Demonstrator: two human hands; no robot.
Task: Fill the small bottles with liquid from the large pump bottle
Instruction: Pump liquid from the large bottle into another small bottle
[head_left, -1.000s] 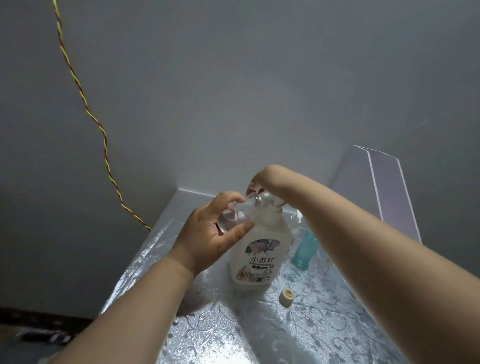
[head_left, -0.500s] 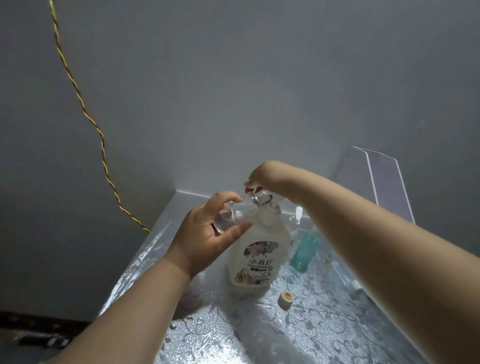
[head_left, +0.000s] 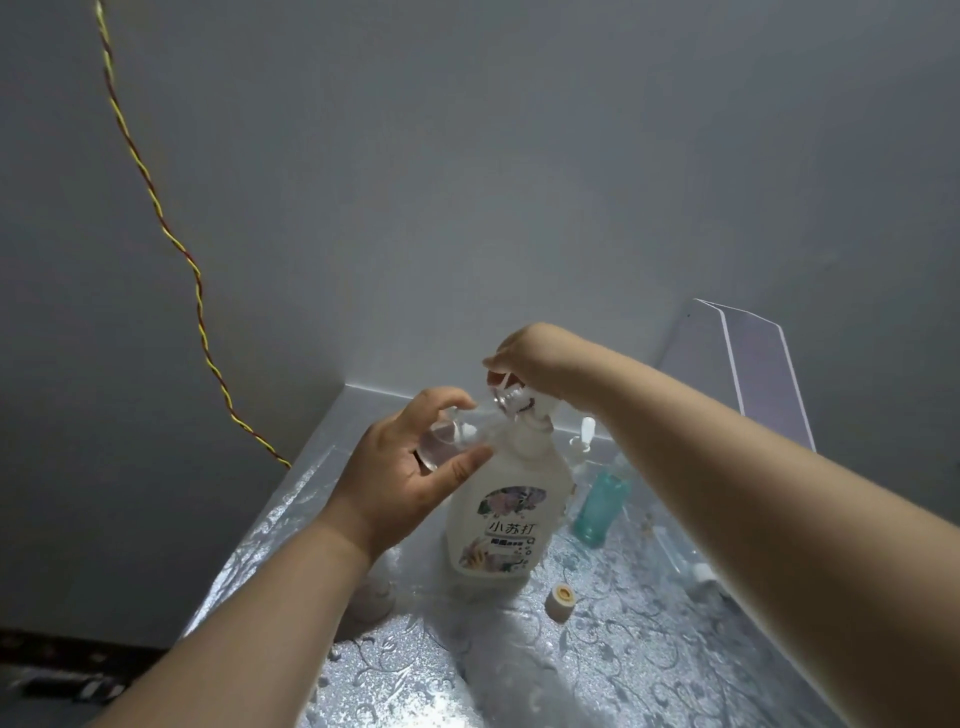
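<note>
The large white pump bottle (head_left: 501, 514) with a flowered label stands upright in the middle of the table. My right hand (head_left: 524, 353) sits on top of its pump head (head_left: 511, 402), fingers curled down over it. My left hand (head_left: 410, 470) holds a small clear bottle (head_left: 447, 441) between thumb and fingers, tilted, right beside the pump spout. A small teal bottle (head_left: 602, 506) stands just right of the large bottle. A small cap (head_left: 561, 601) lies on the table in front of it.
The table (head_left: 597, 665) has a shiny silver patterned cover. A white pump top (head_left: 586, 434) stands behind the teal bottle. Clear small items (head_left: 701, 571) lie under my right forearm. A clear acrylic stand (head_left: 748, 374) rises at the back right. A twisted wire (head_left: 156, 208) hangs along the left wall.
My right hand and the pump head have risen a little. My left hand still holds the small clear bottle at the spout.
</note>
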